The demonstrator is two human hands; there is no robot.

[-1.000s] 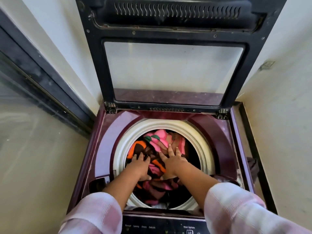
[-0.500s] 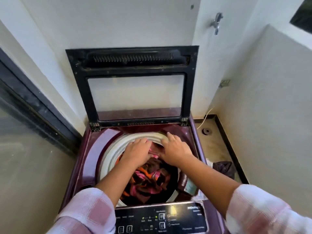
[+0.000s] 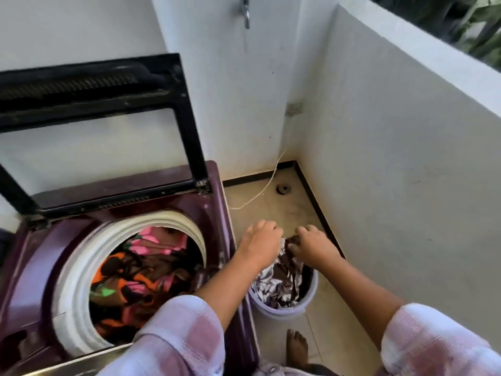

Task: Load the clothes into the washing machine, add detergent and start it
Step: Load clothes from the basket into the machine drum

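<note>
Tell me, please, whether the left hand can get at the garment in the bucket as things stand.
Probably yes: the left hand seems to grip the top of the brown-and-white garment, beside the right hand. The bucket is open and nothing covers it.

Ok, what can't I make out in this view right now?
Head view only.
Control panel: behind the left sleeve and cut off by the bottom edge.
What remains in the bucket: covered by the top cloth.
Left hand fingertips: curled under the palm, so its grip on the cloth is unclear.
Drum depth: the clothes on top hide it.
Detergent: nowhere in frame.
</note>
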